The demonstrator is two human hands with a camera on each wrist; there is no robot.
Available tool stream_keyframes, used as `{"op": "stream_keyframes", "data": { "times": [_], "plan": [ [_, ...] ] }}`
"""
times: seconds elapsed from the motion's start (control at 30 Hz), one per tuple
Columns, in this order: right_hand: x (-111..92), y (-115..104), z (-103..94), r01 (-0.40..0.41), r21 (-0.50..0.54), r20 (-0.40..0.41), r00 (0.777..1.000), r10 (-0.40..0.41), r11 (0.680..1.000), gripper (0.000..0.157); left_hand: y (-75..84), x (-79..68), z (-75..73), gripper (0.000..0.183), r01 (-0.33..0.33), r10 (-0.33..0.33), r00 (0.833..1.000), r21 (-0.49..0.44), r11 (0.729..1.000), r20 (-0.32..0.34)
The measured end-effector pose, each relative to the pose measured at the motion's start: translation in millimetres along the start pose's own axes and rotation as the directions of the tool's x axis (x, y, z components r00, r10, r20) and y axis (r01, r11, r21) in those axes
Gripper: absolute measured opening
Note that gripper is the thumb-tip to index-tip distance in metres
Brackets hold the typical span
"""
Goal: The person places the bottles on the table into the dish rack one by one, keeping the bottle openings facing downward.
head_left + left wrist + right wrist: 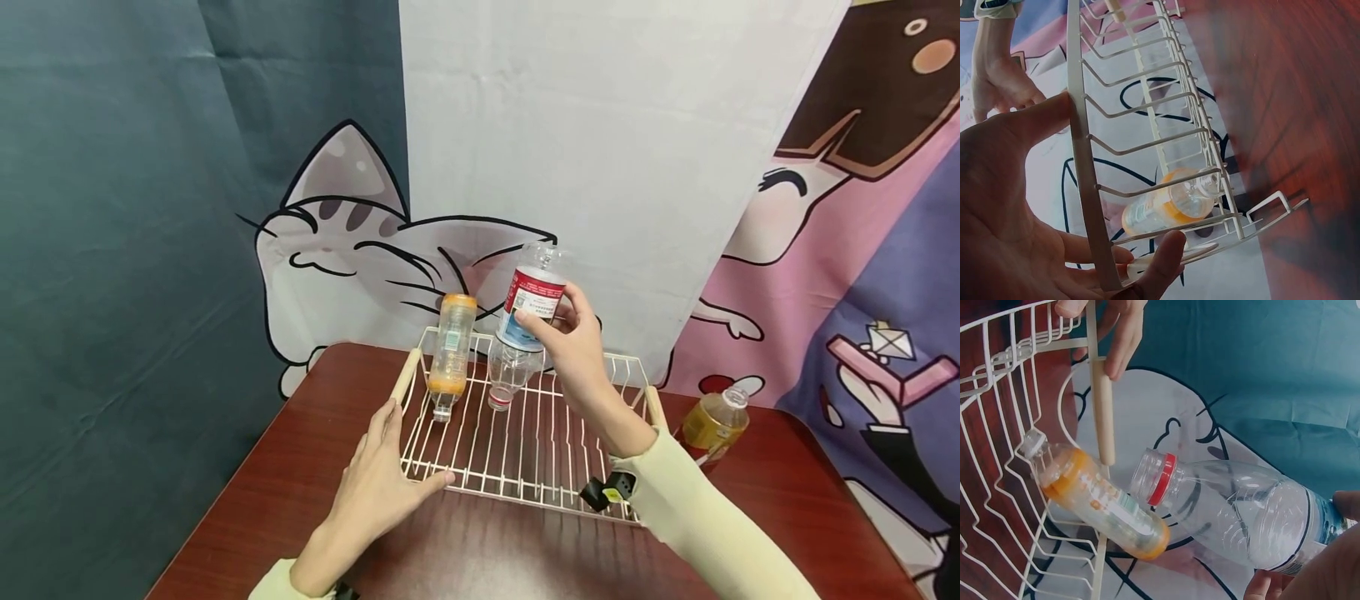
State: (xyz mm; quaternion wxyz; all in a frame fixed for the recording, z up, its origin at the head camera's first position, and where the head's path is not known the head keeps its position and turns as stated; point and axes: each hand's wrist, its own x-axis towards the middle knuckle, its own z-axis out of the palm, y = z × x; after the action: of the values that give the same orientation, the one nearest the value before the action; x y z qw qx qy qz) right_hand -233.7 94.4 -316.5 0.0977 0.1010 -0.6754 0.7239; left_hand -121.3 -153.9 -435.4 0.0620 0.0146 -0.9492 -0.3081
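Note:
My right hand (573, 342) holds a clear plastic bottle (537, 296) with a red, white and blue label, neck down over the wire rack (517, 483). A red ring circles its neck, and the mouth has no cap in the right wrist view. My left hand (375, 479) grips the rack's near left corner, thumb on the front rail and fingers at the pale left handle (406, 377). Inside the rack, at its left, an orange-and-clear bottle (452, 354) leans upside down, its neck among the wires.
Right of the rack, a bottle (712, 425) with a yellow label stands upright on the reddish-brown table (300, 467). The rack's right handle (656, 408) is near my right forearm. Behind the table hangs a cartoon-printed cloth (600, 125).

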Motion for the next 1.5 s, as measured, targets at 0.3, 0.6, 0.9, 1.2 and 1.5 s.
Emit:
{"op": "stream_keyframes", "data": {
  "times": [0.3,0.6,0.9,1.2,1.5],
  "plan": [
    [17,6,6.4,-0.019,-0.014,-0.028,0.999,0.019,1.0,0.069,-0.6,2.0,-0.5,0.131,-0.031,0.031,1.0,-0.031,0.999,-0.004],
    [28,16,12.0,-0.022,-0.015,-0.029,0.999,0.021,1.0,0.069,-1.8,1.5,0.8,0.131,-0.036,0.036,0.999,-0.036,0.999,0.003],
    [44,28,14.2,-0.05,-0.013,-0.043,0.998,0.05,0.999,0.07,-1.7,2.3,1.0,0.131,-0.031,0.032,0.999,-0.033,0.999,0.015],
    [51,36,15.4,-0.067,0.013,-0.041,0.997,0.068,0.998,0.071,-0.7,2.5,-0.2,0.134,-0.035,0.035,0.999,-0.023,0.999,0.018],
    [56,48,17.1,-0.102,-0.102,-0.051,0.994,0.098,0.989,0.071,0.4,2.2,-1.5,0.134,-0.026,0.026,0.999,-0.014,1.0,0.019]
  ]
}}
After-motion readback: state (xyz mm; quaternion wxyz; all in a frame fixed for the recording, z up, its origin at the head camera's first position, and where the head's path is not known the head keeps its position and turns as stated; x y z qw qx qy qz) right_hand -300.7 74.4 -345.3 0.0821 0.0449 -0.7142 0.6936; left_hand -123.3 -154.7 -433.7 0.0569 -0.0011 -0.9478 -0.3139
